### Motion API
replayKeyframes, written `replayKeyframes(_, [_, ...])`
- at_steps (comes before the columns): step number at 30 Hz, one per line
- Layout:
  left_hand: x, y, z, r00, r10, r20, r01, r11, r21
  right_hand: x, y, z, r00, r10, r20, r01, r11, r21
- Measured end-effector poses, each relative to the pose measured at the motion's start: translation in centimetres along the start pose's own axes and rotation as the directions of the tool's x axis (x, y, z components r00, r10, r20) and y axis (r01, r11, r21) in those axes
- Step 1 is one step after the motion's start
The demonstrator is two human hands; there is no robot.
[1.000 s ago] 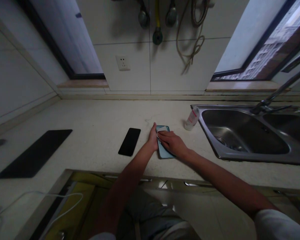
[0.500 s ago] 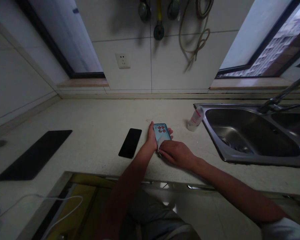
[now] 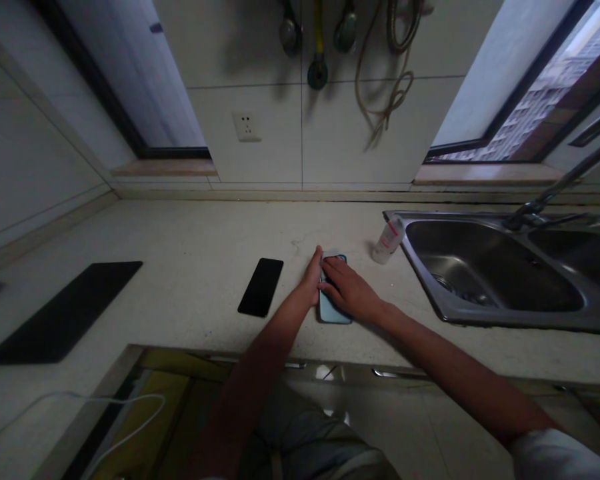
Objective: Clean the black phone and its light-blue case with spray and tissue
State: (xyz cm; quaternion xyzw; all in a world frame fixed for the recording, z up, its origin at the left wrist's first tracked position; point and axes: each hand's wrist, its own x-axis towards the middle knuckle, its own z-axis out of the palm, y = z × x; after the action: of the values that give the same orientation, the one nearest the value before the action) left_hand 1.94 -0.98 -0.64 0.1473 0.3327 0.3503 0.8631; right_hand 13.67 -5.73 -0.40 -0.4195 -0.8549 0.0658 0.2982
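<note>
The light-blue phone case (image 3: pixel 336 315) is on or just above the counter, and its upper part is covered. My left hand (image 3: pixel 311 279) grips it along the left edge, thumb pointing up. Across its upper half lies my right hand (image 3: pixel 349 287), fingers pressing a thin white wipe (image 3: pixel 331 253) against the case. Only a pale edge of the wipe shows past the fingertips. To the left, a black phone (image 3: pixel 261 287) rests flat on the counter, apart from both hands.
A clear bottle with a pink-marked label (image 3: pixel 389 239) stands beside the steel sink (image 3: pixel 443 313) on the right. A dark flat mat (image 3: pixel 67 310) lies on the counter (image 3: pixel 195 233) at left, near a white cable (image 3: pixel 150 396). Hoses (image 3: pixel 399 100) hang on the wall.
My right hand has moved up the case with the wipe, from its lower end to over the camera cutouts. The case has shifted slightly down and right, uncovering its lower end.
</note>
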Motion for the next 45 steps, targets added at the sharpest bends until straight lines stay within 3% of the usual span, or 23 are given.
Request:
replayKeyframes(3, [0.0, 0.2, 0.2, 1.000, -0.019, -0.019, 0.018, 0.999, -0.026, 0.1, 0.1, -0.3, 1.000, -0.002, -0.006, 0.002, 1.000, 0.008])
replayKeyframes(7, [0.2, 0.7, -0.4, 1.000, 0.016, -0.017, -0.017, 0.998, -0.067, -0.4, -1.1, -0.7, 0.991, -0.096, 0.098, 0.100, 0.994, -0.033])
replayKeyframes(13, [-0.3, 1.5, -1.3, 0.997, 0.072, -0.018, -0.074, 0.992, -0.106, -1.5, -3.8, -1.4, 0.941, -0.233, 0.244, 0.254, 0.966, -0.057])
replayKeyframes(18, [-0.5, 1.8, -1.3, 0.999, 0.051, 0.014, -0.048, 0.986, -0.161, -2.2, -3.8, -2.8, 0.902, -0.331, 0.278, 0.343, 0.939, 0.006])
replayKeyframes(23, [-0.1, 2.2, -1.7, 0.999, 0.035, 0.014, -0.033, 0.993, -0.111, -3.8, -2.3, -4.1, 0.912, -0.300, 0.279, 0.322, 0.946, -0.033])
replayKeyframes(28, [0.3, 2.3, -1.9, 1.000, 0.021, 0.021, -0.019, 0.998, -0.065, -4.7, -1.5, -3.9, 0.919, -0.292, 0.263, 0.326, 0.940, -0.095])
replayKeyframes(32, [0.1, 2.3, -1.6, 1.000, 0.002, 0.012, -0.001, 0.997, -0.072, -3.5, -2.0, -2.8, 0.934, -0.230, 0.272, 0.277, 0.949, -0.149])
replayKeyframes(38, [-0.2, 2.5, -1.4, 1.000, -0.004, 0.009, 0.005, 0.998, -0.060, -1.5, -2.2, -1.7, 0.902, -0.232, 0.363, 0.310, 0.935, -0.171])
replayKeyframes(45, [0.5, 2.6, -1.8, 1.000, 0.000, 0.018, 0.000, 1.000, -0.022, -2.4, -0.6, -3.8, 0.906, -0.191, 0.378, 0.304, 0.915, -0.267])
